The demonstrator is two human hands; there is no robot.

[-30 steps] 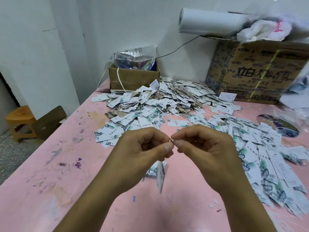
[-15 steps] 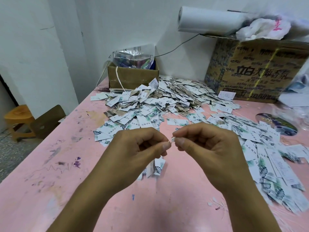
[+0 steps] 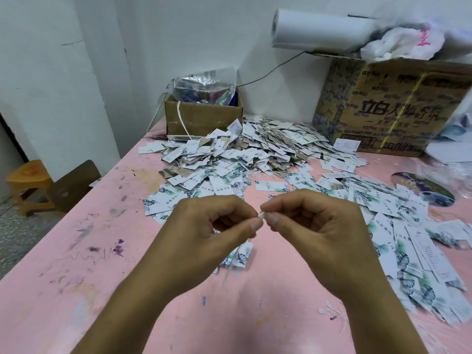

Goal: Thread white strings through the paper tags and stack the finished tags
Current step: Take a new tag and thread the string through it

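Observation:
My left hand (image 3: pixel 212 233) and my right hand (image 3: pixel 314 231) meet above the pink table (image 3: pixel 76 290), fingertips almost touching. Between them I pinch a small white string end (image 3: pixel 262 215). A few leaf-printed paper tags (image 3: pixel 240 256) hang below my left hand; its curled fingers hide how they are held. A large heap of loose tags (image 3: pixel 229 159) covers the table's middle and back. More tags (image 3: pixel 413 251) are spread along the right side.
A small open cardboard box (image 3: pixel 201 118) with a plastic bag stands at the back. A big printed carton (image 3: pixel 393 103) with a white roll (image 3: pixel 319 30) on it stands at the back right. A round disc (image 3: pixel 424 189) lies right. A wooden stool (image 3: pixel 28 185) stands left of the table.
The tags under my left hand swung from edge-on to facing me. A white string end now shows between my fingertips. Both hands stayed almost in place.

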